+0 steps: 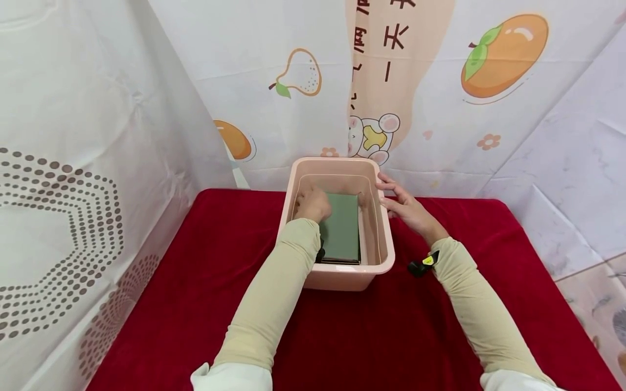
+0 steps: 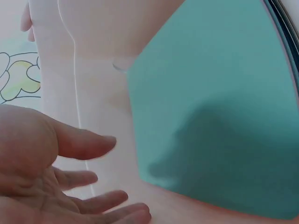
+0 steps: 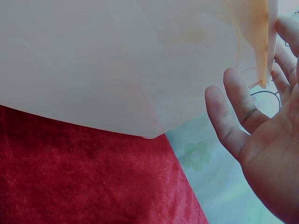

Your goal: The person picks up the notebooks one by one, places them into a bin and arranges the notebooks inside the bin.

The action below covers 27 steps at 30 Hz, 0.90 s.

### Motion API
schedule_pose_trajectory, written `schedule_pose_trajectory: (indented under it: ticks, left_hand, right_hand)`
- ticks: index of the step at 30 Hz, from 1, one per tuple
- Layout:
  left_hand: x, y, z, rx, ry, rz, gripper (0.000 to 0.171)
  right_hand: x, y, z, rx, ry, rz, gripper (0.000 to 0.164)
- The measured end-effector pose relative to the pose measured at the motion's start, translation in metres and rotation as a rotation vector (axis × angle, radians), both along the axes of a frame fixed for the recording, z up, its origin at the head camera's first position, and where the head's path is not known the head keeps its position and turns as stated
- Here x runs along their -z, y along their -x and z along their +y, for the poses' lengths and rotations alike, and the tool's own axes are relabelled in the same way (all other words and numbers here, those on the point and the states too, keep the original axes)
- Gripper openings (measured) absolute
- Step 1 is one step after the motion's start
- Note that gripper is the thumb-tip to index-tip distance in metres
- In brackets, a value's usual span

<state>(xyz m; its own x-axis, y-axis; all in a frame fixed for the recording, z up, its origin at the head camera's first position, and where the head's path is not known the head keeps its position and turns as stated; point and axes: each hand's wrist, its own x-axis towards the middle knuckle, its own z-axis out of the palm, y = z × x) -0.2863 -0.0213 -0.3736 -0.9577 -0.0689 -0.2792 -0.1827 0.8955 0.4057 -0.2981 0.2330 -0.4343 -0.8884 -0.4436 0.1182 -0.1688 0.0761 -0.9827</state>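
A pink plastic bin (image 1: 337, 278) stands on a red cloth, and a green-covered book (image 1: 341, 225) lies flat inside it. Dark edges of more layers (image 2: 286, 42) show beneath the green cover. My left hand (image 1: 313, 205) is down inside the bin at its left, over the book's edge in the head view. In the left wrist view its fingers (image 2: 100, 201) are loosely spread beside the book with nothing between them. My right hand (image 1: 408, 209) is at the bin's right rim, its fairly straight fingers (image 3: 236, 91) touching the rim from outside.
The red cloth (image 1: 235, 239) covers the table around the bin. A white curtain (image 1: 254, 49) printed with fruit hangs close behind the bin, and another patterned curtain (image 1: 98, 108) hangs on the left. A dark wrist device (image 1: 421, 266) sits on the right wrist.
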Motion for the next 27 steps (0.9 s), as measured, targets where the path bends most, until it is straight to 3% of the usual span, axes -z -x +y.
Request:
schedule_pose_trajectory:
  ticks: [5,8,13,16,20,27]
  left_hand:
    - [-0.002,0.004,0.000,0.115,0.011,0.037,0.019]
    - [-0.001,0.004,0.000,0.113,-0.035,0.066,0.017]
    - [0.001,0.003,0.003,0.106,-0.026,0.100,0.018]
    - [-0.002,0.002,0.007,0.124,0.077,0.213,0.023]
    - [-0.010,0.002,0.010,0.129,0.131,0.311,0.032]
    - [-0.024,-0.004,0.013,0.158,0.005,0.241,0.064]
  right_hand:
    - [-0.001,-0.001,0.002,0.008,0.016,-0.005,0.050]
    - [0.000,-0.001,0.002,0.007,0.029,-0.010,0.049]
    - [0.001,-0.002,0.000,0.002,0.031,-0.012,0.048]
    - [0.000,-0.003,0.000,0.004,0.025,-0.009,0.048]
    - [-0.001,-0.002,-0.001,0.011,0.018,-0.010,0.051]
    - [-0.003,-0.006,-0.003,0.020,-0.007,-0.006,0.052]
